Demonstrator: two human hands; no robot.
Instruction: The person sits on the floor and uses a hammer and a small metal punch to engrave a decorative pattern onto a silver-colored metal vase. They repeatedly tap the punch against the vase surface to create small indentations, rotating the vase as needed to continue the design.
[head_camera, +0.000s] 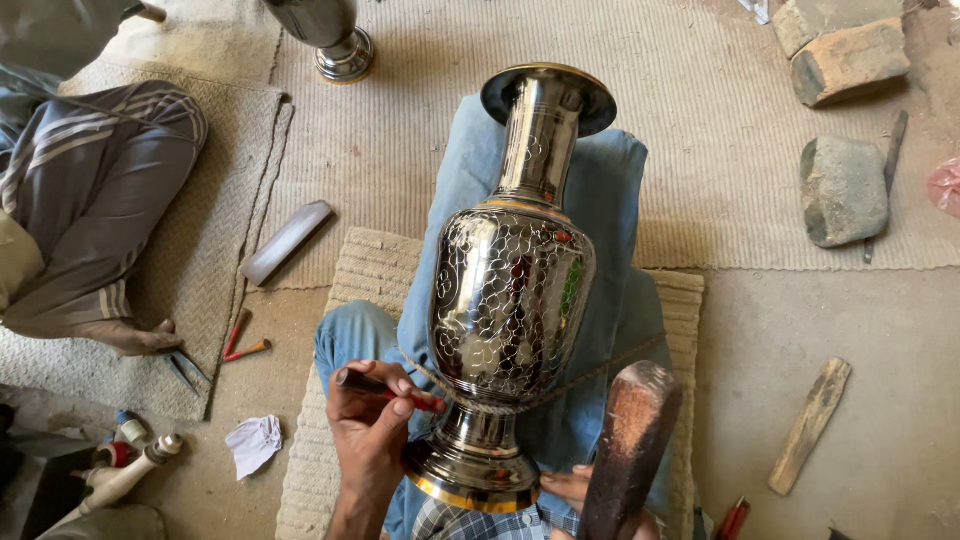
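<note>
I sit on the floor (860, 330). On it lie woven mats (420, 130), two stones (843, 190), a wood strip (810, 425), a metal bar (286, 242), a white rag (253, 443) and red-handled tools (240, 340).

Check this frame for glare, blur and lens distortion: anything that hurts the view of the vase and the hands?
Head view: the metal vase shows bright glare and coloured reflections, though its engraved pattern stays readable. The wooden mallet close to the lens is soft. The left hand with its thin chisel is sharp; the right hand is mostly hidden. Daylight is soft and even, and the edges bow slightly.
</note>
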